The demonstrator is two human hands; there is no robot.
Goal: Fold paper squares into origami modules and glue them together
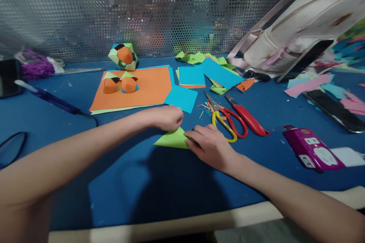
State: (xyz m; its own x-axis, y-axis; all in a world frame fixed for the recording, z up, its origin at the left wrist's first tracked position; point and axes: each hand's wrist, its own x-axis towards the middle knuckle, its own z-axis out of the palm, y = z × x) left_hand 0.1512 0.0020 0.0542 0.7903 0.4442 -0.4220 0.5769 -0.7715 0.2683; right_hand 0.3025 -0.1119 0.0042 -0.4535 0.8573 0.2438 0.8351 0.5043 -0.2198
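A green sheet of paper, folded to a triangle shape, lies on the blue table near the middle. My left hand is closed and rests at the triangle's top corner; whether it pinches the paper is hidden. My right hand covers the right end of the green paper, its fingers bent together on it. Just behind my left hand lies a blue square sheet. Scissors with yellow and red handles and a red cutter lie to the right.
Orange sheets carry two small folded pieces; a paper ball stands behind them. Blue squares lie near the metal mesh. A glue gun is at left. A purple socket block, phones and a pale bag are right.
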